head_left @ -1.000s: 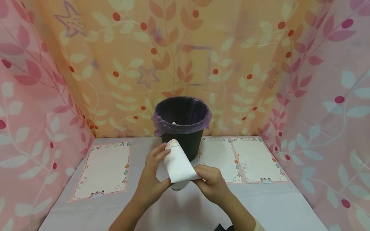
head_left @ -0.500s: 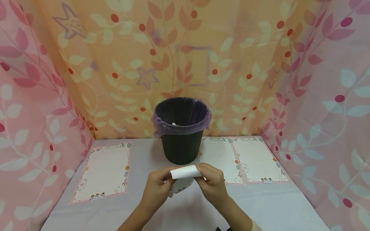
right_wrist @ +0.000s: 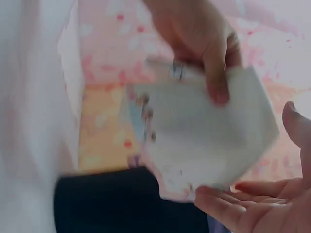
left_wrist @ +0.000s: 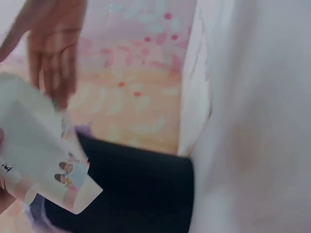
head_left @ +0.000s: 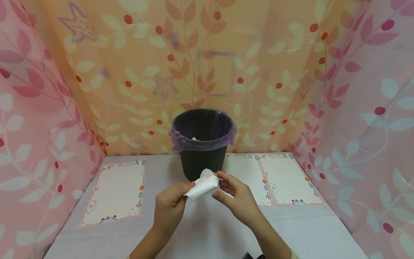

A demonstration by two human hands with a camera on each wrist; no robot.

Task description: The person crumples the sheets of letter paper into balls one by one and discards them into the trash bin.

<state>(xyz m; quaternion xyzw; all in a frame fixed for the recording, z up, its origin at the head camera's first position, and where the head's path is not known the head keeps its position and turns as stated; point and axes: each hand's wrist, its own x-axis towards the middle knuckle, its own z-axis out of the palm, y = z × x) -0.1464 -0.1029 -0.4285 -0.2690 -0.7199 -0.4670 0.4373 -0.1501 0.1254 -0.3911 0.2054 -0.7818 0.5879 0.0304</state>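
My left hand (head_left: pixel 169 203) grips a folded sheet of paper (head_left: pixel 203 187) in front of the bin, thumb on the near side. In the right wrist view the paper (right_wrist: pixel 204 126) shows a bent white face with small printed figures along one edge. My right hand (head_left: pixel 237 196) is spread at the paper's right end, its fingertips right at the edge and the thumb apart. The left wrist view has the right hand (left_wrist: pixel 53 48) with straight fingers above the folded sheet (left_wrist: pixel 43 150). Only a little of the left hand shows at that view's left edge.
A black bin (head_left: pixel 203 162) with a purple liner (head_left: pixel 207 145) stands at the back middle, something white inside. One bordered sheet (head_left: pixel 113 194) lies on the left; two more sheets (head_left: pixel 288 180) lie on the right. Floral curtains (head_left: pixel 145 72) enclose the white table (head_left: pixel 200 237).
The paper has gone from a tall bent strip to a flatter folded bundle. Both hands held it before; now the right fingers have loosened and spread while the left keeps its grip.
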